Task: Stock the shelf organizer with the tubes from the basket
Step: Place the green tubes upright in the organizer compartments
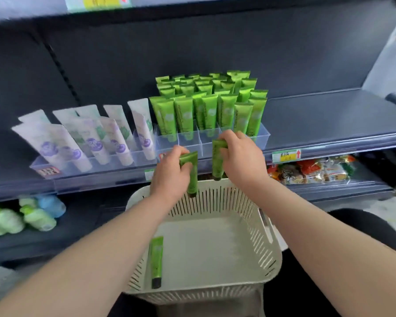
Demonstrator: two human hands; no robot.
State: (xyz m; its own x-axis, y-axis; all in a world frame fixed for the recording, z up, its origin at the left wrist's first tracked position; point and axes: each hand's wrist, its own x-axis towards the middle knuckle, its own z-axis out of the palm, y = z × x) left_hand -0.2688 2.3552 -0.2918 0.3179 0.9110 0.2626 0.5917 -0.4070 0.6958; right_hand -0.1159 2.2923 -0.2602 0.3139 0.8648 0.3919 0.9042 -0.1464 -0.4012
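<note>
Here, left hand (168, 173) grips one glossy green tube (193, 182), right hand (241, 157) a second tube (216, 163).

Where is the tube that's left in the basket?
In the head view, the loose green tube lies along the left wall of the basket, near its front corner, below the left hand.

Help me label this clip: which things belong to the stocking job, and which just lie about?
Job: left hand, left-hand tube, right hand, right-hand tube, loose tube, basket, organizer.
Lying about: white tubes, snack packets, bottles.
</note>
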